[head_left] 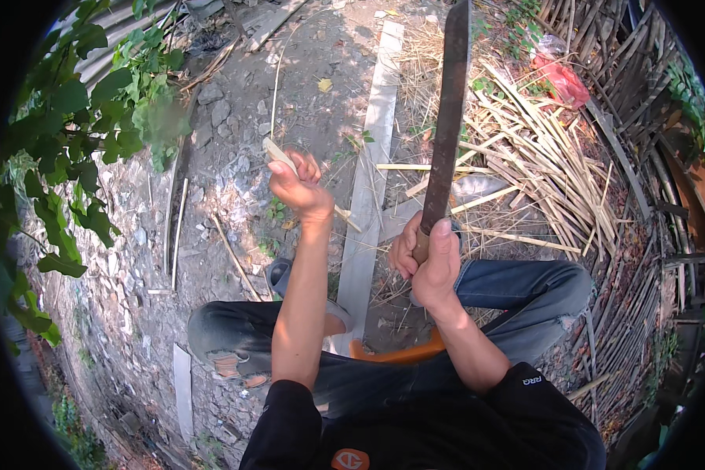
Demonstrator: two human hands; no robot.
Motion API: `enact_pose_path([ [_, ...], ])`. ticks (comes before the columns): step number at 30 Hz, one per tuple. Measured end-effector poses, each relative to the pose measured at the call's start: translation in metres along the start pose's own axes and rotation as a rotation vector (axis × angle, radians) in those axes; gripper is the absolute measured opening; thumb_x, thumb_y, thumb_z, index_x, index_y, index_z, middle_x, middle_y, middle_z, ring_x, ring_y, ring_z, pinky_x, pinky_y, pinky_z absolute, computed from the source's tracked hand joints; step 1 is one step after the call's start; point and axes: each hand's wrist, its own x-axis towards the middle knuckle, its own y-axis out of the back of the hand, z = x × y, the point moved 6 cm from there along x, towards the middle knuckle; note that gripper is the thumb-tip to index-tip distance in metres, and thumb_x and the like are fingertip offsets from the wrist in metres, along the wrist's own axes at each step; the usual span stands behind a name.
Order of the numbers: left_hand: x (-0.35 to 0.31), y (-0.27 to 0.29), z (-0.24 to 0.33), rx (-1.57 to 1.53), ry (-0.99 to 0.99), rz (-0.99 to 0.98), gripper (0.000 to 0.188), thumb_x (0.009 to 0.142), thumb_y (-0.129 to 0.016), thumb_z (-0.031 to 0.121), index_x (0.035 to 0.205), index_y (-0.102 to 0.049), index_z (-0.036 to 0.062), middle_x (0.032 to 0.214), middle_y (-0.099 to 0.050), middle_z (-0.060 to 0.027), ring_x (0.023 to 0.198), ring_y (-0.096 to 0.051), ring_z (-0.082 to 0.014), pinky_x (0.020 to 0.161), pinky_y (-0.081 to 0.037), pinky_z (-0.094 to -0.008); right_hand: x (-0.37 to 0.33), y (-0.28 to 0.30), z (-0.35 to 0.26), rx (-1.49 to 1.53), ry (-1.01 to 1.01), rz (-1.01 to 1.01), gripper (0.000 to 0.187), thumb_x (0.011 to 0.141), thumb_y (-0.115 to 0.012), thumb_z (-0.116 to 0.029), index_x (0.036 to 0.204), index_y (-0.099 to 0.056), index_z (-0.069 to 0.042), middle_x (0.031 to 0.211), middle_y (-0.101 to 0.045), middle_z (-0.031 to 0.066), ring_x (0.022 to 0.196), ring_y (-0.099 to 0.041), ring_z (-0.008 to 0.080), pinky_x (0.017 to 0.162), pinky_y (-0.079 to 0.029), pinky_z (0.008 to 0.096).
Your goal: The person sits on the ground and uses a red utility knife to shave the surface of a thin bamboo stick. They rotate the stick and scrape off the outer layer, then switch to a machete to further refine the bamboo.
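Right hand (433, 258) fist-closed around wooden handle of a long machete (449, 125), blade upright, rising well above the hand toward top edge. Left hand (299, 186) raised, fingers curled tight on a thin pale bamboo strip (279, 156) that sticks out up-left from the fist and down-right toward a flat wooden plank (372, 157) lying between the two hands. Pile of split bamboo sticks (540, 164) right of the machete hand, red plastic bag (562, 80) beyond it, leafy branch (94, 125) well left of the left hand.
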Motion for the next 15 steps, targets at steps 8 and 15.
enact_pose_path([
  [8,-0.014,-0.024,-0.001,0.118,-0.067,0.006,0.063,0.105,-0.047,0.059,0.072,-0.041,0.0057,0.062,-0.033,0.0029,0.054,-0.032,-0.0077,0.048,-0.021,-0.0279,-0.058,0.064,0.155,-0.414,-0.690,0.040,0.063,0.107,-0.043,-0.067,0.083,-0.050,-0.008,0.055,-0.039,-0.0015,0.045,-0.040,0.0133,0.047,-0.039,0.0313],
  [15,-0.014,-0.023,-0.007,0.048,-0.042,0.033,0.059,0.107,-0.042,0.054,0.073,-0.040,0.0049,0.065,-0.036,0.0001,0.056,-0.031,-0.0091,0.051,-0.022,-0.0277,0.020,0.014,0.000,-0.060,-0.282,0.055,0.065,0.111,-0.029,-0.066,0.085,-0.047,-0.009,0.052,-0.034,-0.0026,0.043,-0.035,0.0110,0.045,-0.035,0.0294],
])
